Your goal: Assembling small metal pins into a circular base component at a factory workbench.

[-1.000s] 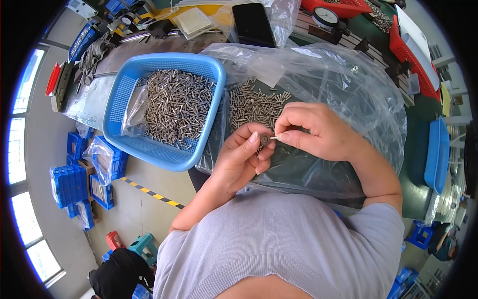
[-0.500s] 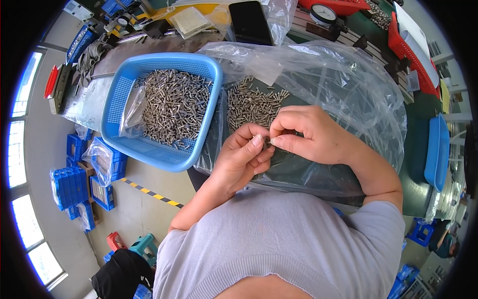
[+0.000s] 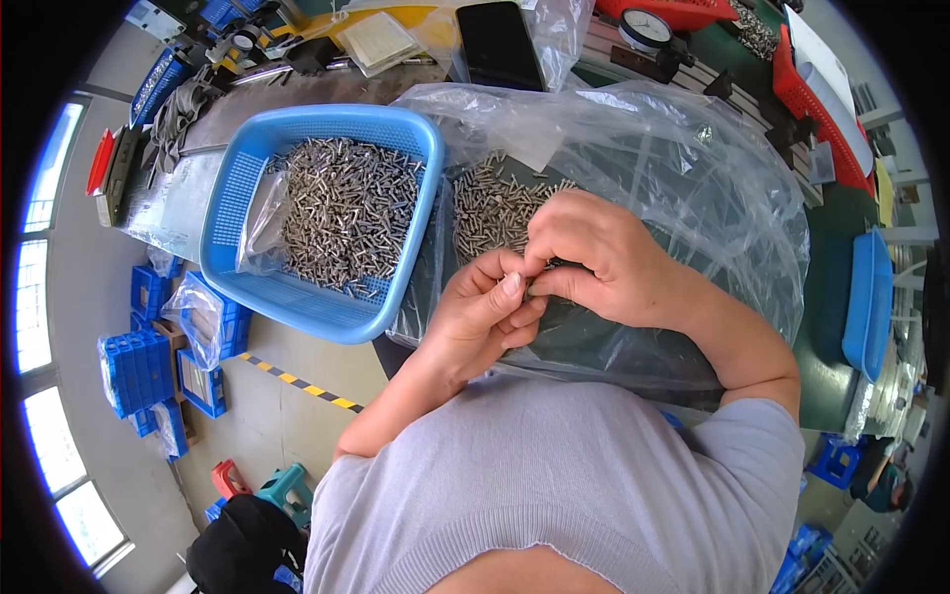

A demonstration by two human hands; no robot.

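Observation:
My left hand (image 3: pixel 485 309) and my right hand (image 3: pixel 604 262) meet over the near edge of a loose pile of small metal pins (image 3: pixel 495 205). Thumbs and fingertips of both are pinched together around a small metal part (image 3: pixel 529 291). Only a dark sliver of it shows; the fingers cover the rest. The curled lower fingers of the left hand may hide more. Under the pile and my hands lies a clear plastic sheet (image 3: pixel 693 188). To the left, a blue plastic basket (image 3: pixel 391 297) holds many more such pins (image 3: pixel 346 213) and a clear bag (image 3: pixel 265 223).
A black phone (image 3: pixel 500 45) lies beyond the pile. At the back right stand a dial gauge (image 3: pixel 645 30) and a red basket (image 3: pixel 816 109). A blue tray (image 3: pixel 868 302) is at the far right. Blue crates (image 3: pixel 139 371) are stacked on the floor at left.
My right hand has shifted slightly left, its fingers closing in over the left fingertips. Less of the small part shows now. The left hand is nearly still.

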